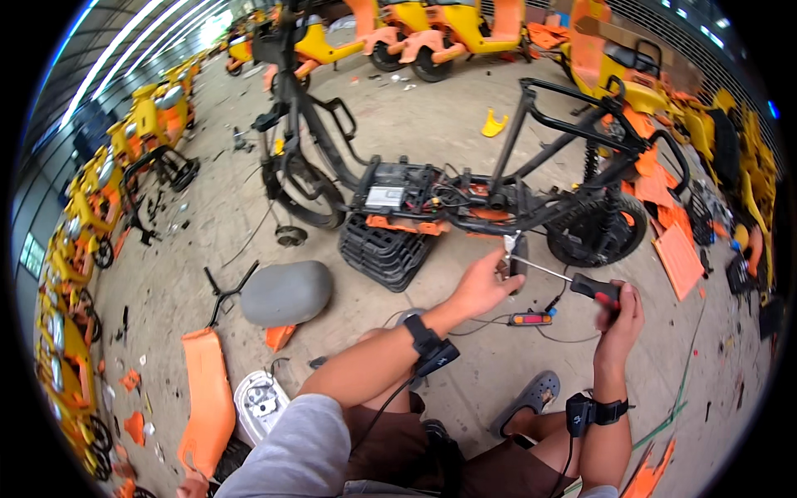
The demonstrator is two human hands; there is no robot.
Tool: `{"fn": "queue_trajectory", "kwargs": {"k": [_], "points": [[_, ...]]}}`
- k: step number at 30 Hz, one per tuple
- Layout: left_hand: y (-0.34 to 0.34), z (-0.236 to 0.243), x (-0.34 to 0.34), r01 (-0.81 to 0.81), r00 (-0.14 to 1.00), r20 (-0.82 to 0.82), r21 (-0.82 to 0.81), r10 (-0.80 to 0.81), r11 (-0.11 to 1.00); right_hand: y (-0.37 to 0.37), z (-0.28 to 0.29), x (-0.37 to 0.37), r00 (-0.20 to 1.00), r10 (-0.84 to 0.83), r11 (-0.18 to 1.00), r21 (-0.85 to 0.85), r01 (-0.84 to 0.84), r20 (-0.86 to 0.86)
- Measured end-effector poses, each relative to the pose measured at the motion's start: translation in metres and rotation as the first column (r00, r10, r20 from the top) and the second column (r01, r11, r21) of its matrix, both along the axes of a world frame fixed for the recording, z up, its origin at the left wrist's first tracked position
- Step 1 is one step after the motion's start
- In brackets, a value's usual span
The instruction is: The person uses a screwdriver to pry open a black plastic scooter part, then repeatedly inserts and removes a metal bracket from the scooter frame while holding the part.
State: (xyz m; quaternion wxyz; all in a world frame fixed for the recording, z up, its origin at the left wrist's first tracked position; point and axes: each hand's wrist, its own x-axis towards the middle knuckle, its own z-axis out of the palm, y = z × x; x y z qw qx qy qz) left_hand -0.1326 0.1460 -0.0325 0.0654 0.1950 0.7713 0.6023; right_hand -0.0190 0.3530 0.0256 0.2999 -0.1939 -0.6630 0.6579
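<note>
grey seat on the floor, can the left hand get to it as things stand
Probably yes: the grey seat lies on open floor to the person's left, nothing between. But the left hand now holds a small part by the scooter frame.

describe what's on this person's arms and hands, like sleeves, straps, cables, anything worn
Both hands are bare, with no gloves. The left hand has a black strap around its wrist carrying a small black device, with a thin black cable trailing back along the forearm. The right hand has a similar black wrist strap with a boxy black unit and its own cable. A grey short sleeve covers the left upper arm.
</note>
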Motion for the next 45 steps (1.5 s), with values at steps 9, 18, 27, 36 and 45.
{"fn": "queue_trajectory", "kwargs": {"k": [9, 18, 27, 36, 45], "points": [[-0.005, 0.009, 0.003, -0.011, 0.998, 0.056, -0.030, 0.013, 0.999, -0.003, -0.002, -0.003, 1.000, 0.000, 0.999, -0.036, 0.000, 0.010], [0.006, 0.001, 0.001, -0.029, 0.997, 0.071, 0.046, 0.026, 0.999, -0.009, -0.003, -0.008, 1.000, -0.001, 0.998, -0.061, 0.000, -0.021], [0.012, -0.004, 0.001, -0.039, 0.999, 0.023, 0.028, 0.038, 0.999, -0.012, -0.006, -0.009, 1.000, -0.004, 0.998, -0.056, 0.002, -0.028], [0.012, 0.010, 0.006, -0.090, 0.994, 0.067, 0.036, 0.087, 0.995, -0.011, -0.007, -0.011, 0.999, -0.011, 0.999, -0.042, 0.009, -0.048], [0.001, 0.012, 0.006, -0.111, 0.991, 0.086, 0.043, 0.107, 0.993, -0.014, -0.004, -0.009, 0.999, 0.014, 0.997, -0.075, -0.018, -0.052]]}}
